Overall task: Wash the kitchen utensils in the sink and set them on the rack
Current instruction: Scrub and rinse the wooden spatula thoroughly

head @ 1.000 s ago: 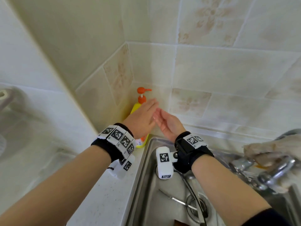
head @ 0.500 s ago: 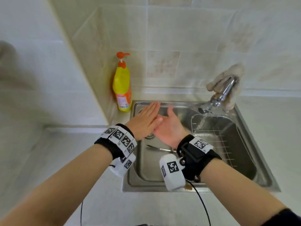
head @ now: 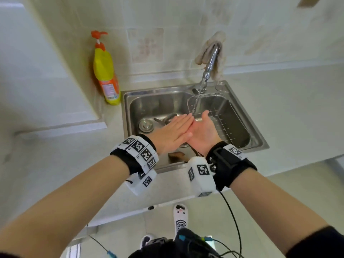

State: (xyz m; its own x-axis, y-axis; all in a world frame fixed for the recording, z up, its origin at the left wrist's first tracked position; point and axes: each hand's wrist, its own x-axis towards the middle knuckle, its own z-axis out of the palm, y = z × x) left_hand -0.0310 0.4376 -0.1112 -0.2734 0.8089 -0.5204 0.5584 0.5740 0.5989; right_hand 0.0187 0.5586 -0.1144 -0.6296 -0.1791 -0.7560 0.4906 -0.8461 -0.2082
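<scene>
Evidently an early stage. The left hand [head: 173, 134], palm down with fingers straight and together, lies across the upturned palm of the right hand [head: 202, 131], whose fingers are likewise straight. The two touch and neither holds anything. Both hover over the sink [head: 258, 138].

Utensils [head: 164, 119]: metal pieces, kind not distinguishable, on the sink floor just beyond the left fingertips, beside the drain [head: 146, 125]. A brownish item beneath the wrists is too hidden to identify.

Rack [head: 223, 118]: a wire basket seated in the sink, to the right of and beyond the right hand, apparently bare of utensils.

The tap [head: 211, 60], beyond the right hand, is running. Its stream [head: 197, 101] falls into the rack just ahead of the right fingertips. A detergent bottle [head: 106, 75] stands on the counter, well to the left of the left hand.

Judgement: the water is on and the hands seem occupied with each other, perhaps soaping. No utensil has been lifted, washed or racked, so all washing and placing appears to remain.
</scene>
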